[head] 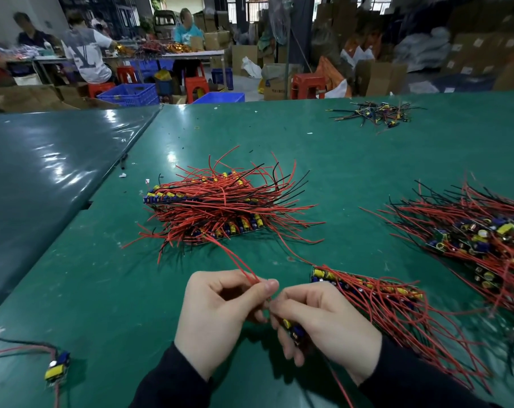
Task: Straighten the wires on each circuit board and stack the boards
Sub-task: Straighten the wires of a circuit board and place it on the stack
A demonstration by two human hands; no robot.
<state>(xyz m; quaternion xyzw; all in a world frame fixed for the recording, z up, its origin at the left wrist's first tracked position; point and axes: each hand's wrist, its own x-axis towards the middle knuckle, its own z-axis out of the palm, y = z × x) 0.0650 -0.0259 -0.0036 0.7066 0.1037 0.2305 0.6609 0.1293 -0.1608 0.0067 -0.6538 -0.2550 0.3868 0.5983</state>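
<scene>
Two red wires (238, 260) pinched in the left hand (217, 316) could tear from the small board (294, 331) gripped by the right hand (323, 322) above the tabletop (102, 275) if tugged hard.

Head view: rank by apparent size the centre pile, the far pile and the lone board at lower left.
1. Centre pile: largest.
2. Far pile: looks much smaller, though distance shrinks it, so its true size against the centre pile is unsure.
3. Lone board: smallest, despite being nearest.
</scene>
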